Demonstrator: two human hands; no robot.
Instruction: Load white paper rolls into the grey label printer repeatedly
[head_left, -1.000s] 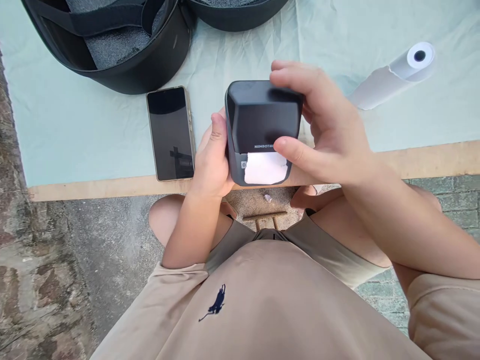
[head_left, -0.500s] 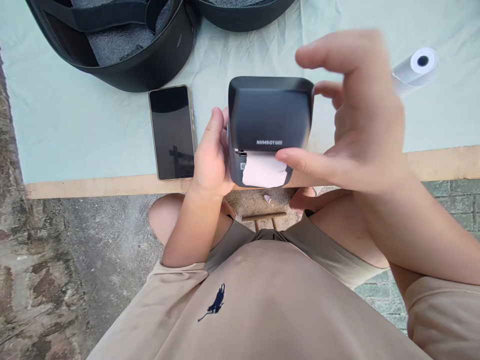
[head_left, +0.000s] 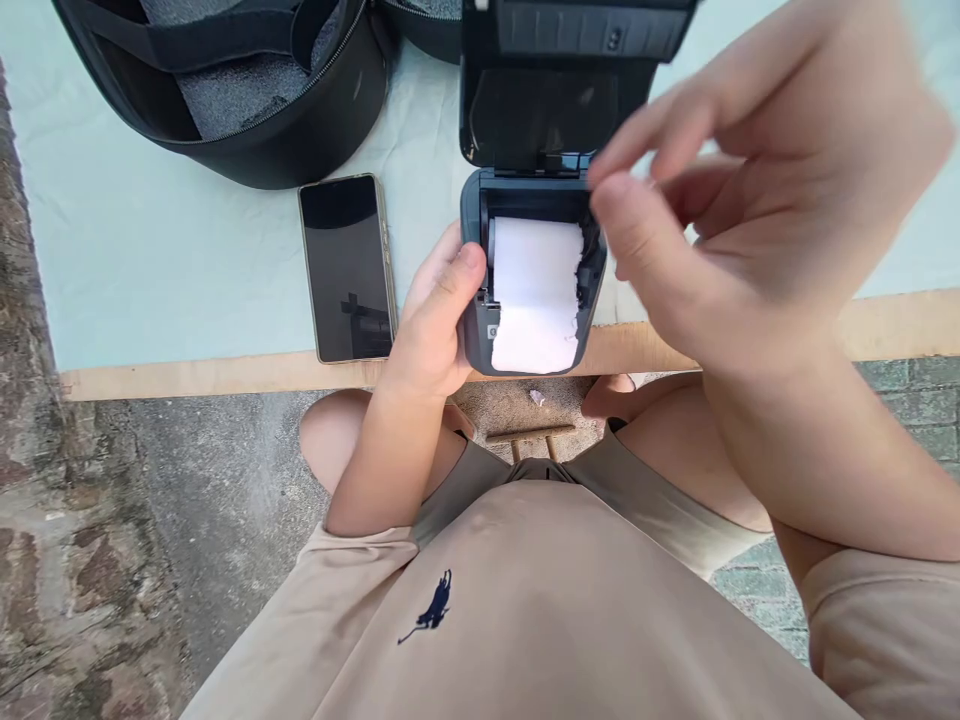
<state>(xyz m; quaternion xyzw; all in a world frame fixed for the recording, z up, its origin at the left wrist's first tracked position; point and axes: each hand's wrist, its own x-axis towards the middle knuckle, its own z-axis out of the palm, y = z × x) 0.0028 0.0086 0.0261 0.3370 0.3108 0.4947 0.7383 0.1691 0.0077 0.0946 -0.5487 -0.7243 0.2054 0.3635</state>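
Note:
In the head view, my left hand (head_left: 435, 320) grips a dark label printer (head_left: 472, 345) by its left side, thumb over the rim. The printer's lid (head_left: 547, 110) stands swung back, away from me. A white paper roll (head_left: 536, 260) sits in the bay, its loose end lying over the front and its right edge ragged. My right hand (head_left: 750, 190) is at the printer's right side near the hinge, thumb and forefinger brought together beside the lid's edge. Slight blur hides whether anything is between those fingertips.
A dark-screened phone (head_left: 347, 270) lies left of the printer on the pale cloth (head_left: 172, 250). Behind it stands an unzipped black case (head_left: 300, 130) with grey foam inside. The table's wooden edge (head_left: 225, 378) runs close to my knees. A paper scrap (head_left: 537, 397) lies below.
The printer's lid has gone from closed to swung open, baring the paper roll. My right hand has moved off its front to the hinge side. My left thumb now rests on the rim.

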